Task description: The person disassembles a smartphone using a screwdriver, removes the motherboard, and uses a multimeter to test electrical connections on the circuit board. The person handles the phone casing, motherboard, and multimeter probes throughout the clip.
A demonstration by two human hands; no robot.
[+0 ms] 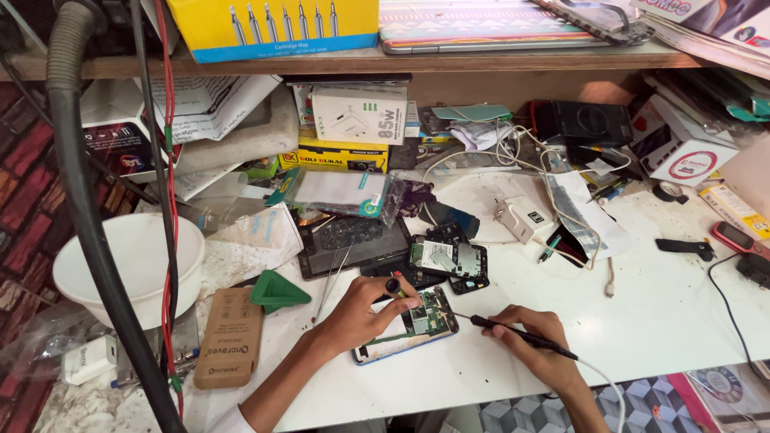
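Observation:
An opened phone [409,329] with its circuit board bared lies on the white bench top [666,305] in front of me. My left hand [361,311] rests on the phone's left side and pinches a small black-handled tool [394,285] over the board. My right hand [536,337] grips a thin black soldering iron [513,333] by its handle. Its tip points left toward the phone's right edge, and a white cord trails off behind my wrist.
More phone boards [447,259] and a dark tablet [353,244] lie just beyond. A green triangular pick [277,290], a brown box [228,337] and a white bowl [132,261] sit left. A white charger [521,218], cables and boxes crowd the back under a wooden shelf [449,60].

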